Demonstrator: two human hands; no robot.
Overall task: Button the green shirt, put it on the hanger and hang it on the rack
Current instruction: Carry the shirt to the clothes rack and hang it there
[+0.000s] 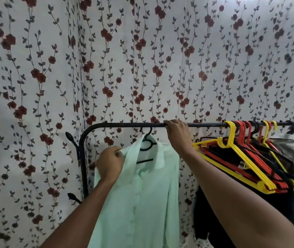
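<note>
Seen from the head camera, a pale green shirt (142,190) is shown hanging on a black hanger (147,142), whose hook is looped over the black rail of a clothes rack (117,125) set against flowered wallpaper (124,59). The shirt front appears closed down its placket, though the individual buttons are too faint to be counted. The left hand (109,163) is seen at the shirt's left shoulder, its grip narrow, with the collar-side fabric pinched between curled fingers. The right hand (177,135) is laid on top of the rail just to the right of the hanger hook, its fingers curled over the bar in a holding grip. Further right on the same rail, a bunch of empty yellow, red and black hangers (246,158) is crowded together, with dark clothing (205,212) hanging below. The step in hand is judged to be the final settling of the shirt. It would be done well if the shoulder seam is drawn level over the hanger arm, the collar is smoothed flat, and the hook is kept fully seated on the rail while the fabric is tugged.
</note>
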